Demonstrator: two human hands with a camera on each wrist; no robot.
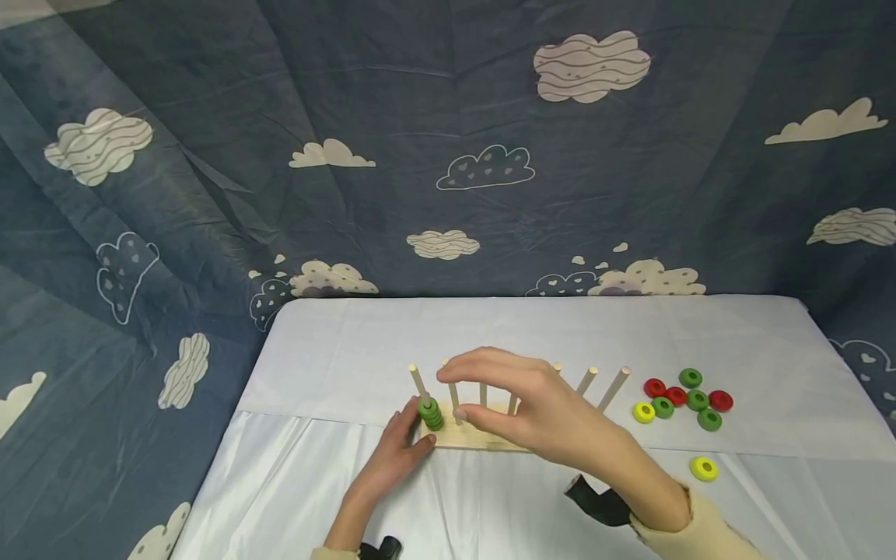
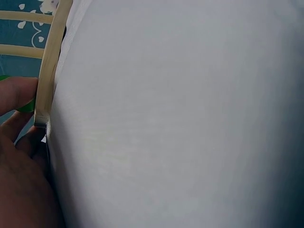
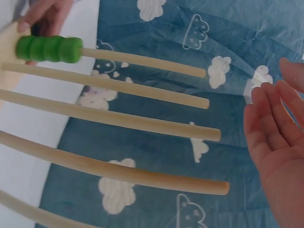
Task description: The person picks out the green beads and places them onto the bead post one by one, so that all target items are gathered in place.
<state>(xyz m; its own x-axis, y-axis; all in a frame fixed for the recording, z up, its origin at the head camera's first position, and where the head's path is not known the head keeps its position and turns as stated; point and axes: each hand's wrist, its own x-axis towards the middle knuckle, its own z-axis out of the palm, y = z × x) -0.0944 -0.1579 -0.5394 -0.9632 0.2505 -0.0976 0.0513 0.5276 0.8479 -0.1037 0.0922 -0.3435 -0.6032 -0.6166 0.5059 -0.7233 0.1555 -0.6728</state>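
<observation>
A wooden peg board (image 1: 476, 440) with a row of upright pegs lies on the white cloth. Several green rings (image 1: 431, 414) are stacked on its leftmost peg; the right wrist view shows this green stack (image 3: 50, 49) low against the base. My left hand (image 1: 393, 455) holds the board's left end, its thumb at the front edge. In the left wrist view, its fingers meet the end of the base (image 2: 51, 66). Over the middle pegs, my right hand (image 1: 535, 397) hovers with fingers gently bent and nothing held. It partly hides the pegs and the board's right part.
Loose green rings (image 1: 690, 379), three red rings (image 1: 721, 400) and a yellow ring (image 1: 643, 412) lie grouped right of the board. Another yellow ring (image 1: 703, 468) lies nearer the front. Behind the table hangs a dark cloud-print curtain (image 1: 448, 93).
</observation>
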